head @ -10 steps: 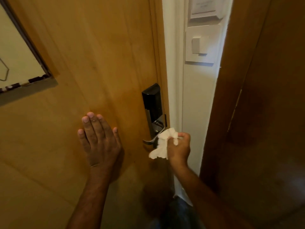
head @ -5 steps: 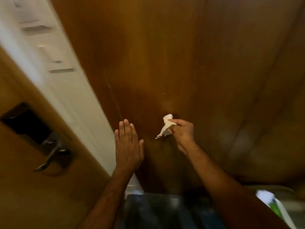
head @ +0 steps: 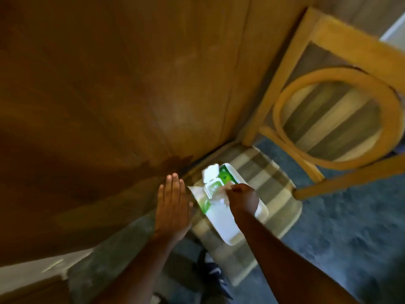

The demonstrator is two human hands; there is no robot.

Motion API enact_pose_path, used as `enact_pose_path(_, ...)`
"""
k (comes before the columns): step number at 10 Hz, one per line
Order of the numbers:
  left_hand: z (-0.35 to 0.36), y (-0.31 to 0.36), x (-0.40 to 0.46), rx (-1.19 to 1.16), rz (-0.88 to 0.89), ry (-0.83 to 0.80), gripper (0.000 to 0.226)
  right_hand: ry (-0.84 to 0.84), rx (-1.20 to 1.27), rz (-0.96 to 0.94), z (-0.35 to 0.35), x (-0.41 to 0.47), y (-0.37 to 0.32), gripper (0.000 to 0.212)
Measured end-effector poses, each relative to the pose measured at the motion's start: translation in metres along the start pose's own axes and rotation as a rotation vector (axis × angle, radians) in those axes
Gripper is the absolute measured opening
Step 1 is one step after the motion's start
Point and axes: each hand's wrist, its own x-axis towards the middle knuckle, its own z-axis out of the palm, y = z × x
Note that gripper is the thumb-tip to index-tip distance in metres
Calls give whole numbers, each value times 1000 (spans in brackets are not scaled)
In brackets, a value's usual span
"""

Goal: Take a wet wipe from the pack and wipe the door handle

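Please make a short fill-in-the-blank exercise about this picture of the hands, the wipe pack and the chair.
1. The wipe pack lies on the seat of a ____.
2. The flip lid of the pack is ____.
3. The ____ hand pinches something white over the pack.
4. The left hand is flat, holding ____.

Missing words: chair; open; right; nothing

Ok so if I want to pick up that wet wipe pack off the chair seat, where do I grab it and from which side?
Grip the wet wipe pack across its long side edges below the lid, from above. It lies flat on the chair seat, and its flip lid stands open at the far end, so avoid that. The right hand is already over it.
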Motion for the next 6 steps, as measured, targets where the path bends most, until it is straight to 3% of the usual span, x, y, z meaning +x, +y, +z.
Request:
enact_pose_path(2,92,47,19,22,106,-150,75,-45,-268,63,19,56,98,20)
enact_pose_path(3,117,46,11,-9,76,-164,60,-170,-384,-18,43,62,123,26)
enact_pose_path(5,141,19,0,64,119,-4,53,-231,-503,-46,53,75,129,22)
enact_pose_path(6,117,12,7,36,30,15,61,-142,-583,-162,39,67,111,17)
